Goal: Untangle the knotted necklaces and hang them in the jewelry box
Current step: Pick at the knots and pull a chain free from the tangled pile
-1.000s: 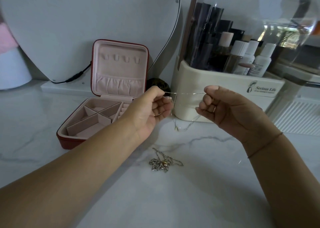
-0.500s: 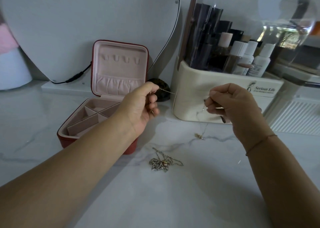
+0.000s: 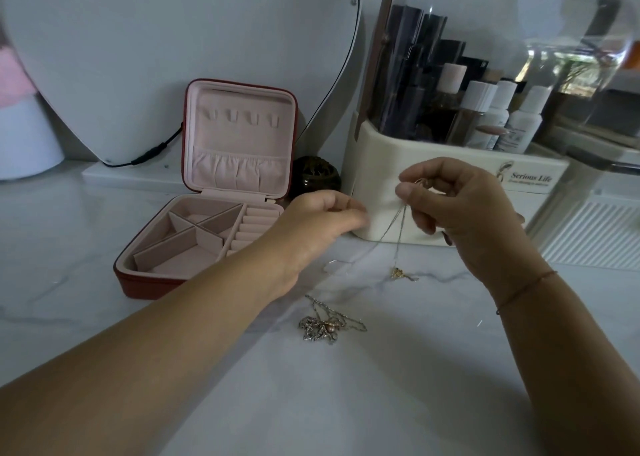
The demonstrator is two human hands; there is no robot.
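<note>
My right hand (image 3: 460,210) pinches a thin silver necklace (image 3: 398,234) between thumb and fingertips. Its two strands hang down, with a small gold pendant (image 3: 396,273) touching the marble. One strand trails left onto the tabletop. Just left of the strands, my left hand (image 3: 322,220) hovers, blurred, with fingers loosely curled and nothing visibly in them. On the marble in front of both hands lies a tangled clump of necklaces (image 3: 323,327). To the left stands the red jewelry box (image 3: 121,268), open, with a pink lining and small hooks (image 3: 239,116) in its upright lid.
A cream cosmetics organizer (image 3: 381,158) with bottles and a clear cover stands right behind my hands. A heart-shaped mirror (image 3: 173,40) with a black cable (image 3: 152,152) leans behind the box. A dark round jar (image 3: 317,177) sits between box and organizer.
The chain was stretched between both hands. My left hand has let its end drop and moved right and down; the necklace now hangs from my right hand alone.
</note>
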